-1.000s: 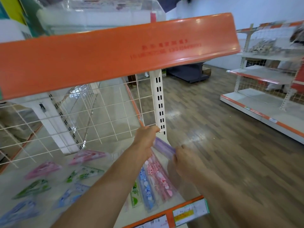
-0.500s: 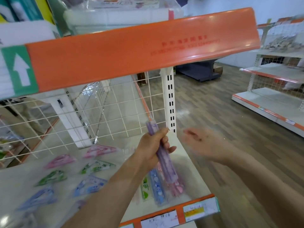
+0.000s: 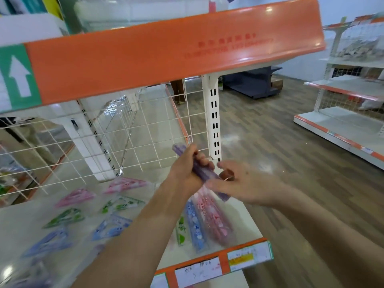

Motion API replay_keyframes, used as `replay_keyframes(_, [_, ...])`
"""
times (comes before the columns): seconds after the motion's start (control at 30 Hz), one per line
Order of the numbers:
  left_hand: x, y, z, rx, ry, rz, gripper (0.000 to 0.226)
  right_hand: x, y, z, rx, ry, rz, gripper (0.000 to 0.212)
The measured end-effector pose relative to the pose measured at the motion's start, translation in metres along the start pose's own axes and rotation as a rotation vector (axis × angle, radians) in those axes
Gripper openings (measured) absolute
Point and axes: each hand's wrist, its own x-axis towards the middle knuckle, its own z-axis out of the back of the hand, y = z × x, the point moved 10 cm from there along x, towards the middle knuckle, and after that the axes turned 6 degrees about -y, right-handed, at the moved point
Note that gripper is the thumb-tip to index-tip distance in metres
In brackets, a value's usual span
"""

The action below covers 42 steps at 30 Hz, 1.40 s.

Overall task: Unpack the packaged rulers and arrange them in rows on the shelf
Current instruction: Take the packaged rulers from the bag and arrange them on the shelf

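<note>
The purple translucent plastic ruler pack [image 3: 204,175] in the left hand [image 3: 187,169] looks smooth and shiny. Just under the hand, the pink sleeved rulers [image 3: 216,221] sit in glossy clear plastic on a white painted-metal shelf [image 3: 25,217] with a slight sheen. The orange shelf lip [image 3: 145,59] above the hand is glossy, and the wood-look plank floor [image 3: 280,163] to its right is polished.

Right hand [image 3: 247,182] has returned to touch the purple ruler pack [image 3: 202,173].
</note>
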Motion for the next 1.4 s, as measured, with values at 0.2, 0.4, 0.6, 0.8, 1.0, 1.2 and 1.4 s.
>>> replay_keyframes(0.2, [0.008, 0.018, -0.005, -0.007, -0.017, 0.055, 0.036, 0.001, -0.03, -0.014, -0.161, -0.125, -0.05, 0.021])
replay_keyframes(0.4, [0.021, 0.023, 0.0, 0.003, -0.084, 0.067, 0.038, -0.005, -0.034, -0.024, -0.051, -0.021, -0.104, 0.026])
replay_keyframes(0.6, [0.028, 0.031, -0.004, 0.011, -0.027, 0.17, 0.039, -0.007, -0.049, -0.011, 0.329, 0.171, -0.254, 0.029])
replay_keyframes(0.8, [0.021, 0.035, -0.02, 0.077, 0.055, 0.193, 0.036, -0.003, -0.078, -0.018, 0.616, 0.196, -0.407, 0.017])
replay_keyframes(1.0, [0.022, 0.005, 0.006, 0.85, -0.046, -0.042, 0.032, 0.003, -0.104, -0.002, 0.493, 0.052, -0.466, 0.03])
replay_keyframes(1.2, [0.021, -0.003, 0.01, 1.645, 0.051, -0.48, 0.016, -0.004, -0.13, -0.015, 0.163, 0.098, -0.537, 0.027])
replay_keyframes(1.4, [0.015, 0.023, -0.001, 2.059, 0.088, -0.649, 0.024, -0.004, -0.13, -0.027, 0.2, 0.172, -0.574, 0.01])
